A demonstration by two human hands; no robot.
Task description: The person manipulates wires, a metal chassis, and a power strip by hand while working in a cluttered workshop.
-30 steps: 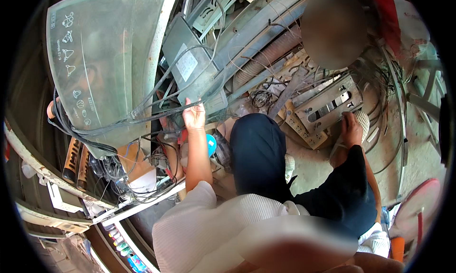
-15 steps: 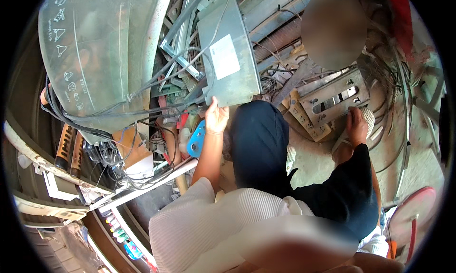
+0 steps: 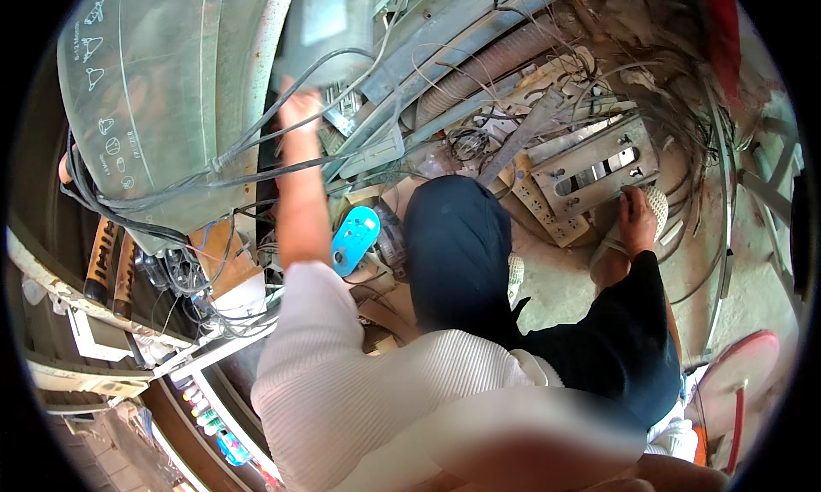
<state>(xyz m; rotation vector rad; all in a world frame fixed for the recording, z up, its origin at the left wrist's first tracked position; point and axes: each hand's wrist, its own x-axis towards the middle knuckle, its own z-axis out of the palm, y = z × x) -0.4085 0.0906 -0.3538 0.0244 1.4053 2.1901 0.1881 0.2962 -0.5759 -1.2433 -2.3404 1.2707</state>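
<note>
My left hand point(image 3: 299, 109), smeared by motion, reaches up at the left with its fingers at the lower end of a flat grey metal panel point(image 3: 359, 51). The panel is blurred too, bears a pale label, and moves along with the hand. Cables pass across this wrist. At the right, my right hand point(image 3: 635, 220) has curled fingers that meet the near edge of a metal plate with a long slot point(image 3: 597, 168). Its fingertips are partly hidden from above. Beneath that plate lies a tan strip with holes point(image 3: 547, 203).
Black cables point(image 3: 154, 203) drape over a large greenish translucent sheet point(image 3: 150, 107). Long metal rails point(image 3: 462, 43) and a ribbed hose point(image 3: 492, 73) lie at the back. A blue holed piece point(image 3: 356, 240) sits left of my knee. A round red-rimmed stool point(image 3: 742, 385) stands at the lower right.
My left hand has swung left and away from me, taking the grey metal panel with it and uncovering the rails and hose. My right hand keeps its place at the slotted plate.
</note>
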